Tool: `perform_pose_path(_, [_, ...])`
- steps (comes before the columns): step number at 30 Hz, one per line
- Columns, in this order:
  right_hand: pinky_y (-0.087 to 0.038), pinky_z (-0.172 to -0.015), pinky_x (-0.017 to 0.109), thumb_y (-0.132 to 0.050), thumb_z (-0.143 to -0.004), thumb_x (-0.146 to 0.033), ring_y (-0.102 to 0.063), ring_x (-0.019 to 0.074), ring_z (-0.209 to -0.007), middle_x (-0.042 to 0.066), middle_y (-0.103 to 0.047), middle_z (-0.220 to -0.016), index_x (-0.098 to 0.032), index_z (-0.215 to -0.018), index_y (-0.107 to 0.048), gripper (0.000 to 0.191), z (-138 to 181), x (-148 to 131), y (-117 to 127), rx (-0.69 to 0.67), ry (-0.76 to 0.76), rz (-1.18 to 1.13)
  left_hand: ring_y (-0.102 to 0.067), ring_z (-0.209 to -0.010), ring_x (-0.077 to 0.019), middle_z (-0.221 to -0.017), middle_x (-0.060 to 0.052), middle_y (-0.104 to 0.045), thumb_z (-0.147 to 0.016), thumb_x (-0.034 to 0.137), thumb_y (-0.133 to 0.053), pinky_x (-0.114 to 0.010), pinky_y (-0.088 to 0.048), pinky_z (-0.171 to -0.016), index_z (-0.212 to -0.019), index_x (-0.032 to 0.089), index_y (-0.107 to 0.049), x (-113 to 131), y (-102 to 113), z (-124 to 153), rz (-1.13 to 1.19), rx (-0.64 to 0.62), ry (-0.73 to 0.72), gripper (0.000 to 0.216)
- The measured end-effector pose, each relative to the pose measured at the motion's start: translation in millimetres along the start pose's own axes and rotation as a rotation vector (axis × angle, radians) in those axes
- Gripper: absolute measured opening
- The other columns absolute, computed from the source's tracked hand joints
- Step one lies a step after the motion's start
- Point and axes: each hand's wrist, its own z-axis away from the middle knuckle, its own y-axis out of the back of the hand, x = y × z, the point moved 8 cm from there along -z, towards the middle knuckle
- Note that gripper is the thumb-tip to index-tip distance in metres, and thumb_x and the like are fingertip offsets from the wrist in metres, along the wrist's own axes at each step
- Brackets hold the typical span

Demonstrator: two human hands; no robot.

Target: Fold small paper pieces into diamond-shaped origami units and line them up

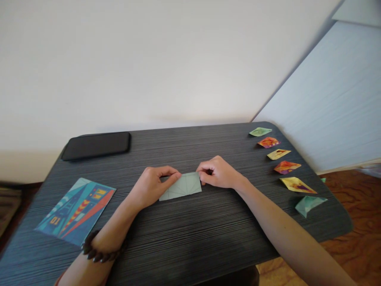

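A pale green sheet of origami paper [185,186], folded into a rectangle and marked with crease lines, lies on the dark table between my hands. My left hand [154,182] pinches its upper left part between thumb and fingers. At the upper right corner, my right hand [217,172] grips the paper with thumb and forefinger, the other fingers curled in. A beaded bracelet [98,252] circles my left wrist.
On the dark table [184,238], a black phone [97,145] lies at the back left, with a colourful printed packet [77,210] nearer. Several folded paper pieces, including a green one [309,204] and a yellow one [297,185], line the right edge. A white wall [166,59] stands behind.
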Motion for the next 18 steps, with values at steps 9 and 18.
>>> perform_pose_path(9, [-0.036, -0.057, 0.021, -0.055, -0.085, -0.038, -0.055, 0.0094, -0.058, -0.001, -0.066, -0.069, -0.019, -0.093, -0.067, 0.024, -0.1, -2.2, 3.7, 0.151, -0.044, 0.086, -0.064, -0.075, -0.0176, -0.083, 0.000, -0.072, -0.086, 0.044, -0.048, -0.026, -0.047, -0.070, -0.086, 0.021, -0.070, -2.4, 0.3, -0.3, -0.031, 0.142, 0.008, 0.032])
perform_pose_path(18, [-0.037, -0.060, 0.025, -0.067, -0.078, -0.034, -0.051, 0.0119, -0.062, -0.001, -0.063, -0.073, -0.023, -0.088, -0.065, 0.015, 4.0, 6.7, -1.4, 0.480, -0.251, 0.205, -0.050, -0.098, -0.0230, -0.105, -0.007, -0.059, -0.086, 0.033, -0.056, -0.041, -0.043, -0.089, -0.110, 0.025, -0.064, 19.5, 0.2, 5.7, -0.429, 0.377, -0.343, 0.027])
